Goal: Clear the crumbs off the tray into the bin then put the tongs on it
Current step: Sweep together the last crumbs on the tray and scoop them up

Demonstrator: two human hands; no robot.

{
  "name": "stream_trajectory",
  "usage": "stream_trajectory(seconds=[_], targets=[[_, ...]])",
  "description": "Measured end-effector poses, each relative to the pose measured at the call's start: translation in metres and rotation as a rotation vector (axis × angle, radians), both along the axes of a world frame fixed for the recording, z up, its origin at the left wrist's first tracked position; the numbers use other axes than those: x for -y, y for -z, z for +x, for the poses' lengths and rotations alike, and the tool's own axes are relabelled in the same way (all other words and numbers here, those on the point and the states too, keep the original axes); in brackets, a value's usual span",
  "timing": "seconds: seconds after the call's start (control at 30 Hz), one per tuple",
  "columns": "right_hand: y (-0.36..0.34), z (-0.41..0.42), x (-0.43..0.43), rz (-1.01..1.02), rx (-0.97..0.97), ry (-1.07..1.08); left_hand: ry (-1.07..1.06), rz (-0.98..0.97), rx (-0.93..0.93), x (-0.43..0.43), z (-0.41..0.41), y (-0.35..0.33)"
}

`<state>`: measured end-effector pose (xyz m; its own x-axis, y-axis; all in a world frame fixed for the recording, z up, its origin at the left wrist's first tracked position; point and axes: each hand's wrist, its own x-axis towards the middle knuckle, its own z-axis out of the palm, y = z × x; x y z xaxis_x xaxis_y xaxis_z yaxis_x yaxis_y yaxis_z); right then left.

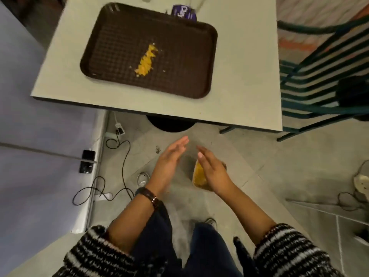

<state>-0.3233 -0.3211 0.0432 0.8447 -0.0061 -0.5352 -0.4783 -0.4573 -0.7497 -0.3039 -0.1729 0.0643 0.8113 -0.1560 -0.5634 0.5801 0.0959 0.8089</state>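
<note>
Grey tiled floor, white table (249, 76) ahead. Both hands, left hand (169, 160) and right hand (211, 172), flat and empty above the bin (198, 176); crumbs (145, 58) remain on the tray (185, 62), so tip it close over the bin.

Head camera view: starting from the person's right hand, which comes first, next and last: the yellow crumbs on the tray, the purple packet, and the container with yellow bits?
From the right hand:
1. Container, just beside the hand, low down.
2. Crumbs, mid-tray on the table.
3. Purple packet, behind the tray's far edge.
</note>
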Motion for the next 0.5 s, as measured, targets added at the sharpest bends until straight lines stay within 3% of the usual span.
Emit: stream_trajectory(seconds=[0.2, 0.5], targets=[[-0.055, 0.048, -0.072, 0.062, 0.112, 0.188, 0.163, 0.078, 0.11, -0.099, 0.066, -0.052], [-0.077, 0.129, -0.143, -0.089, 0.237, 0.053, 0.126, 0.116, 0.109, -0.154, 0.143, -0.068]])
